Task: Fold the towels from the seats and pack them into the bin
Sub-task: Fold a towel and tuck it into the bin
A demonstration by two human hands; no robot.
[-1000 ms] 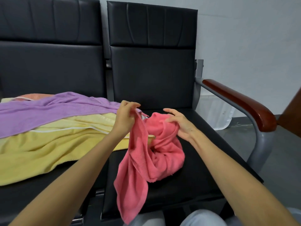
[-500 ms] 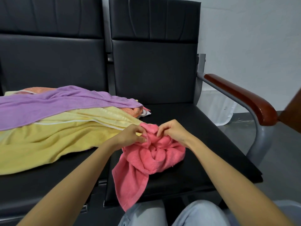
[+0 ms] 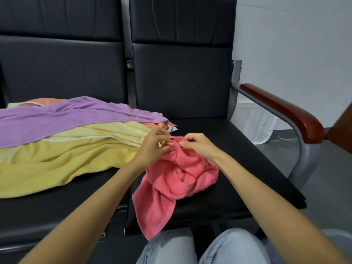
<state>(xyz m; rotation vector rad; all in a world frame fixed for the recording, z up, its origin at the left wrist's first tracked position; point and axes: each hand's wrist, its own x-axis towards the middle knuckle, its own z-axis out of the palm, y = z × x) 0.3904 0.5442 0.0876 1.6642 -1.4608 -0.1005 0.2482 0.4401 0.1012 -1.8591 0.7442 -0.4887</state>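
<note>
A crumpled pink towel (image 3: 177,180) lies on the right black seat (image 3: 238,168), one end hanging over the front edge. My left hand (image 3: 152,147) and my right hand (image 3: 200,145) pinch its top edge, close together, fingers almost touching. On the left seat lies a pile of towels: a purple towel (image 3: 66,121) on top, a yellow towel (image 3: 66,161) under it, and an orange towel (image 3: 45,101) showing at the back. A clear plastic bin (image 3: 255,122) stands on the floor behind the armrest, only partly seen.
A wooden armrest (image 3: 285,111) on a grey metal frame bounds the right seat. The black seat backs (image 3: 181,73) rise behind. My knees in light jeans (image 3: 200,248) are at the seat's front edge. Another brown wooden piece (image 3: 342,128) shows at the far right.
My hands lowered the pink towel onto the seat and came together at its top edge. Now they have shifted slightly farther back while still pinching it.
</note>
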